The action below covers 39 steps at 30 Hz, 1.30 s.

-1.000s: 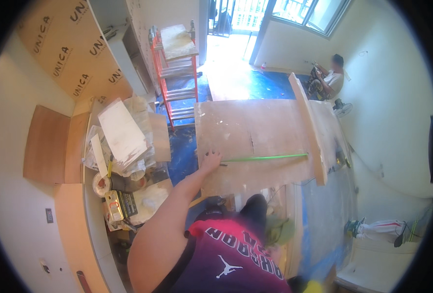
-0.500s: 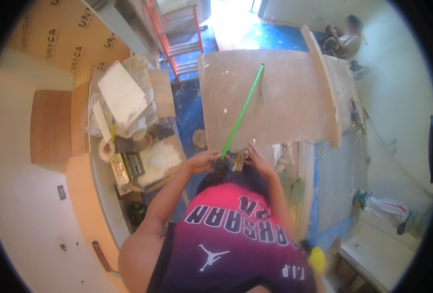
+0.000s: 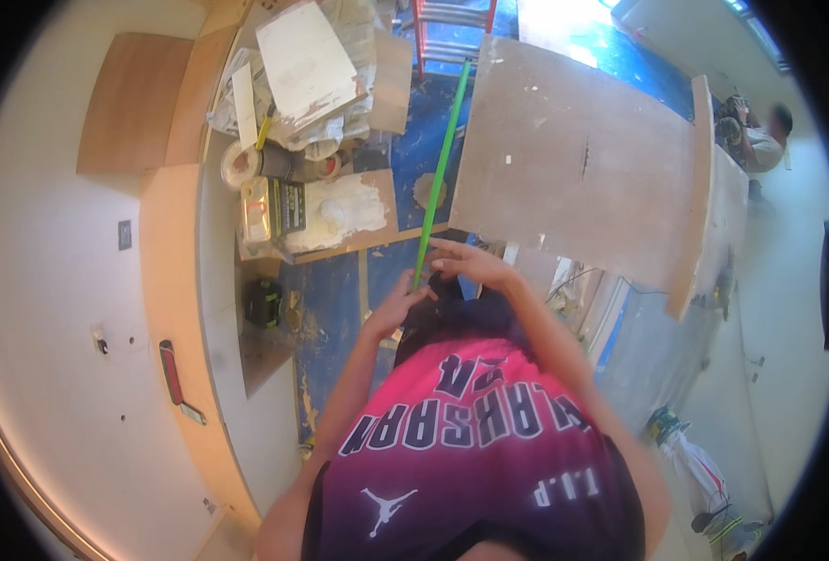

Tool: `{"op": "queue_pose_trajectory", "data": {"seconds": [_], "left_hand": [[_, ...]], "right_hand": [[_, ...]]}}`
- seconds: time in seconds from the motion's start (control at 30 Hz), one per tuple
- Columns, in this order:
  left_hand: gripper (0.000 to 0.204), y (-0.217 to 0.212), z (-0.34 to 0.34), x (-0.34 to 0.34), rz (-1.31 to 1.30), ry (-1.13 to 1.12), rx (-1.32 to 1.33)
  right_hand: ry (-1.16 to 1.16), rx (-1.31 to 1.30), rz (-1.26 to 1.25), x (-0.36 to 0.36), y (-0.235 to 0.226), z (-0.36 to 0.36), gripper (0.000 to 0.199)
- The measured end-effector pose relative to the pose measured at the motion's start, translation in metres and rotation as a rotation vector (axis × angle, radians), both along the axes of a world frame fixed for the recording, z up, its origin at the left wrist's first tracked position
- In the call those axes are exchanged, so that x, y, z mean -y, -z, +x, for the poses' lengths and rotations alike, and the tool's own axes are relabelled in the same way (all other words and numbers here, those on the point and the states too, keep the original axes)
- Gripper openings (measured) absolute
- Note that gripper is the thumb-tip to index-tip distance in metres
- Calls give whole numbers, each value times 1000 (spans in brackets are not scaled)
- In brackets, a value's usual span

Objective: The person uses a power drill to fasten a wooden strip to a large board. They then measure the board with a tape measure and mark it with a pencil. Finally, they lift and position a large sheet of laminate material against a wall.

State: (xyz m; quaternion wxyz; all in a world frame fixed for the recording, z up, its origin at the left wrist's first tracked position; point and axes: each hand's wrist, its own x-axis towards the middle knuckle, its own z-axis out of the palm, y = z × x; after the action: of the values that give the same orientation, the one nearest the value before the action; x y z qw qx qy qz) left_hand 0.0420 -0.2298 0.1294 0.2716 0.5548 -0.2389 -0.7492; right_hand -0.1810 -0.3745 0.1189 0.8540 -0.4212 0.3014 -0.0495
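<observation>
A long, thin green rod (image 3: 446, 154) slants up and away from my body, over the blue floor between the cluttered worktop and the big board. Its near end lies in my left hand (image 3: 399, 301), whose fingers are closed around it. A little higher up, my right hand (image 3: 473, 265) reaches in from the right. Its fingertips meet the rod, apparently pinching it, though the exact grip is small and partly hidden. Something dark shows just below the hands, against my dark shorts.
At left, a worktop (image 3: 377, 192) carries papers, a white panel (image 3: 307, 61), tape rolls and a yellow-black box (image 3: 263, 206). A large brown board (image 3: 573, 159) with a raised plank (image 3: 699, 206) lies ahead. Beyond are a red ladder (image 3: 454, 14) and a crouching person (image 3: 760, 145).
My view has turned left. The rod now points beside the board rather than across it. My right hand has come to the rod; the crumpled brown piece near it is out of sight.
</observation>
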Motion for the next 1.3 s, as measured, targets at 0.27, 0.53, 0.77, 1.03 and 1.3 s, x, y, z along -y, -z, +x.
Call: {"op": "queue_pose_trajectory", "data": {"seconds": [0.27,0.53,0.77,1.03,1.3], "left_hand": [[44,-6,43,-4,103,-360,-49],[49,20,51,39,196,-539,-794],[43,-54,-30,128,227,-361,-1502],[47,-92,-117,200,-17,295,-1448],[58,-233,-265,217,-582,665,-617]], "right_hand": [[-354,-397,-702,22,22,17,65],[36,-857,-689,-50,34,-118,54],[660,-1462,-290,-259,16,-280,47],[795,-1517,46,-490,97,-297,51],[1144,-1285,253,-461,107,-265,56]]}}
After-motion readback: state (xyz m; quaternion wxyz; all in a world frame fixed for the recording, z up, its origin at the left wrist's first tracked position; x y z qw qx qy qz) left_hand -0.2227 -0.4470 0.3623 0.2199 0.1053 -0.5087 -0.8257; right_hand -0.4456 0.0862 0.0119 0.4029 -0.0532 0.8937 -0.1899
